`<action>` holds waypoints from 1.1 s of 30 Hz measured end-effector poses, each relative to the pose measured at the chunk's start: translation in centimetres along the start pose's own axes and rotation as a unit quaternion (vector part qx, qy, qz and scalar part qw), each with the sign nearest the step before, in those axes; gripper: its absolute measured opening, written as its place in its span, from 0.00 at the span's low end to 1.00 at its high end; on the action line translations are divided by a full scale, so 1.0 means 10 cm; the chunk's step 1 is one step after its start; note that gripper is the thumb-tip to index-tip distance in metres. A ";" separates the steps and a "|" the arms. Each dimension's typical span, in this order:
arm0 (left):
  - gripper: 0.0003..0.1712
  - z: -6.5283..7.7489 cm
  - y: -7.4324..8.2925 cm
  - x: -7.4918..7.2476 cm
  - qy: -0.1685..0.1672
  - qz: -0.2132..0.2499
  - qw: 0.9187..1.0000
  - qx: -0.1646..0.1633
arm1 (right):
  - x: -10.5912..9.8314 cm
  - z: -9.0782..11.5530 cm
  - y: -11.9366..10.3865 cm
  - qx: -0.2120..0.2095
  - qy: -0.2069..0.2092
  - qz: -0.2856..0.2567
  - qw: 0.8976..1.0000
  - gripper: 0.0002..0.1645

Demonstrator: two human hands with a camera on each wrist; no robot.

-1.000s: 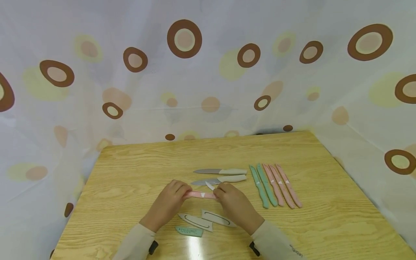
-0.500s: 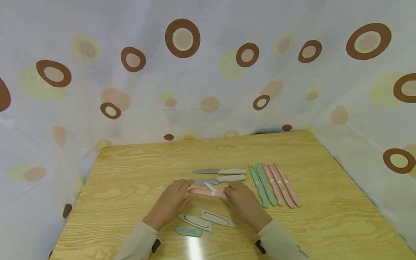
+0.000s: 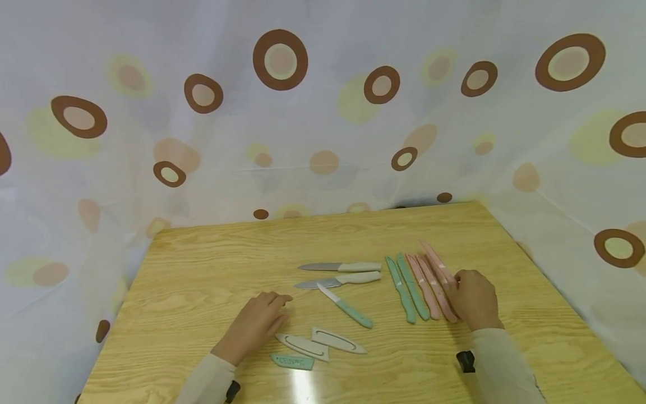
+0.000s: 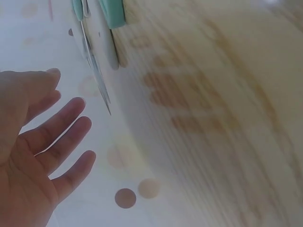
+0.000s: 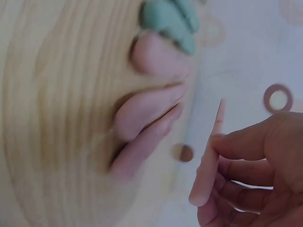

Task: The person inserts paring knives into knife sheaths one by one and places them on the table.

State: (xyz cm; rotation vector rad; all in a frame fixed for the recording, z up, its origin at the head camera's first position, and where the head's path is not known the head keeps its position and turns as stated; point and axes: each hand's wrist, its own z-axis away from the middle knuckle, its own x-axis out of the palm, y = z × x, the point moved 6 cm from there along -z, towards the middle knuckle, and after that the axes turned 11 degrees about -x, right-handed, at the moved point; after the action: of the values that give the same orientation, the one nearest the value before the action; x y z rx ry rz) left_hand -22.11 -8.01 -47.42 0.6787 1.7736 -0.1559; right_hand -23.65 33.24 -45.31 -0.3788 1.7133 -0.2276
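My right hand pinches a pink sheathed knife between thumb and fingers, above the row on the right. In the right wrist view this pink knife stands tilted, apart from the pink handles on the table. My left hand is relaxed and holds nothing, its fingers spread in the left wrist view. Nearest to it are two white sheaths and a green sheath. A green-handled knife with a bare white blade lies between the hands, its tip by a white-handled knife.
Another white-handled knife with a grey blade lies farther back. Two green sheathed knives and several pink ones form the slanted row. The wooden table meets a patterned cloth at the back and sides.
My left hand has let go of the pink knife and drawn back slightly. My right hand has carried it rightward to the row, uncovering the green-handled knife on the table.
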 end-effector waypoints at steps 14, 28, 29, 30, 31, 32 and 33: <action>0.18 0.07 -0.02 0.01 -0.029 0.000 0.999 -0.017 | 0.15 0.06 0.51 0.108 -0.065 -0.020 0.992 0.14; 0.14 0.11 -0.04 0.02 -0.017 0.007 1.000 -0.006 | 0.16 0.05 0.47 0.084 -0.037 -0.014 0.996 0.16; 0.14 0.11 -0.04 0.02 -0.014 0.011 1.000 -0.004 | 0.15 0.05 0.43 0.070 -0.023 -0.009 0.997 0.17; 0.14 0.11 -0.03 0.01 -0.012 0.014 1.000 -0.002 | 0.14 0.05 0.39 0.057 -0.007 -0.008 0.998 0.18; 0.13 0.11 -0.03 0.00 -0.011 0.016 1.000 0.000 | 0.12 0.05 0.34 0.045 0.006 -0.008 0.999 0.19; 0.12 0.10 -0.02 -0.01 -0.011 0.017 1.000 0.002 | 0.11 0.05 0.27 0.033 0.019 -0.011 0.999 0.20; 0.12 0.10 -0.01 -0.01 -0.013 0.017 1.000 0.003 | 0.10 0.05 0.20 0.021 0.029 -0.009 0.999 0.21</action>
State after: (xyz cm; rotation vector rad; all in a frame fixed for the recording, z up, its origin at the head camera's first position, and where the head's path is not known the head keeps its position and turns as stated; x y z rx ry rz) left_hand -21.29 -8.60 -47.67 0.7079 1.7373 -0.1458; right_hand -23.51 34.76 -47.06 -0.3608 1.7593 -0.2895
